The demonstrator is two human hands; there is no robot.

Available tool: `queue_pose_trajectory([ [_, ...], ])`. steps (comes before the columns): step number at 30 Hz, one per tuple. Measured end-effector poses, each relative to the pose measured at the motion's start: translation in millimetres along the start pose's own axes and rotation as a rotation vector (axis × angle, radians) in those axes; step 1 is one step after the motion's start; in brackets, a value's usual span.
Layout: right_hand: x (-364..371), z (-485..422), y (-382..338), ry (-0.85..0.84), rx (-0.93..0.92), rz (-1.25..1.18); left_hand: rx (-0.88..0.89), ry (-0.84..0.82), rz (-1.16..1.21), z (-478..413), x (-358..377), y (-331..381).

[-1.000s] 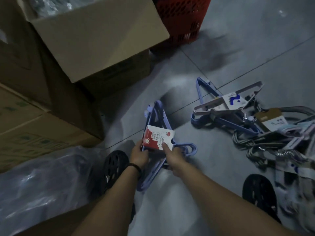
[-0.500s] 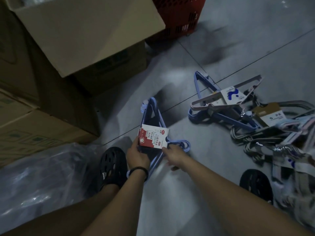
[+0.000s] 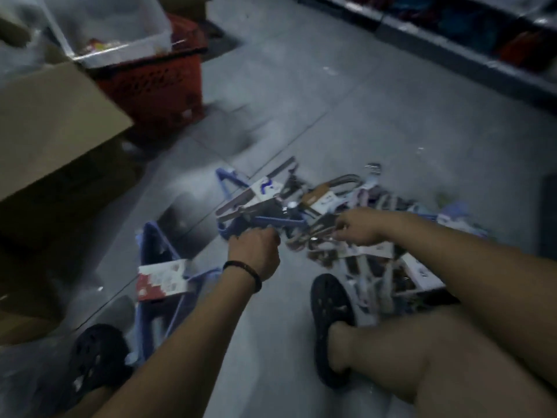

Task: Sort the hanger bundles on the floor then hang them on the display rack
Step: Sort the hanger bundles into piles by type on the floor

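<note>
The left hand (image 3: 254, 251) is curling its fingers (image 3: 262, 235) round the near corner of a blue and grey bundle (image 3: 256, 203). This bundle is lying on the floor (image 3: 376, 122) at the left edge of the pile of hanger bundles (image 3: 376, 267). Its long axis is running left to right, from the left knuckles towards the right hand (image 3: 358, 226). The right hand is reaching nearer the pile's tangled middle, its fingers pointing left among striped hooks, and blur is hiding whether they are gripping anything. A red-labelled blue bundle (image 3: 162, 279) is lying apart beside the left forearm, its long axis pointing away from the person. The hangers are showing as thin, rigid triangles, probably plastic, banded by card labels, and their interlocked hooks are likely snagging.
</note>
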State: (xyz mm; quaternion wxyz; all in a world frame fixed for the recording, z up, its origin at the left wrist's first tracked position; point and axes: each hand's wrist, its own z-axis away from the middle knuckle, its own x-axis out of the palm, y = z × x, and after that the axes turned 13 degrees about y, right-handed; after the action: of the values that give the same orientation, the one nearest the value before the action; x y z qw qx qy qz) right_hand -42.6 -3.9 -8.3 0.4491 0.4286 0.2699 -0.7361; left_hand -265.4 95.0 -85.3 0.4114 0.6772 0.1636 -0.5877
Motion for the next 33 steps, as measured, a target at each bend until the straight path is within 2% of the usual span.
queue_pose_trajectory([
  [4,-4.1,50.5,116.1,0.249,0.222,-0.257,0.322,-0.027,-0.077,-12.2,-6.2,106.8],
  [7,43.9,87.1,182.4,0.384,0.453,-0.352,0.487,-0.105,-0.145,-22.9,1.2,175.2],
  [10,102.3,105.0,234.6,0.379,0.687,-0.342,0.641,-0.169,-0.307,-34.5,16.9,236.9],
  [12,131.2,105.6,262.9,0.360,0.776,-0.279,0.714,-0.196,-0.394,-39.9,29.5,272.3],
  [15,158.2,91.1,297.4,0.419,0.774,-0.154,0.772,-0.229,-0.463,-46.4,49.0,311.8],
  [17,170.6,74.6,317.9,0.395,0.746,-0.099,0.786,-0.232,-0.468,-48.8,62.4,327.6],
  [20,180.3,51.2,337.9,0.342,0.726,-0.047,0.770,-0.280,-0.431,-50.0,76.4,338.1],
  [24,180.7,35.7,350.2,0.391,0.763,-0.033,0.721,-0.365,-0.348,-50.2,78.8,342.6],
  [29,173.0,50.1,352.9,0.601,0.703,-0.053,0.674,-0.364,-0.308,-38.9,68.3,339.8],
  [33,152.6,80.3,336.8,0.784,0.678,-0.121,0.660,-0.275,-0.239,-33.2,54.1,327.2],
])
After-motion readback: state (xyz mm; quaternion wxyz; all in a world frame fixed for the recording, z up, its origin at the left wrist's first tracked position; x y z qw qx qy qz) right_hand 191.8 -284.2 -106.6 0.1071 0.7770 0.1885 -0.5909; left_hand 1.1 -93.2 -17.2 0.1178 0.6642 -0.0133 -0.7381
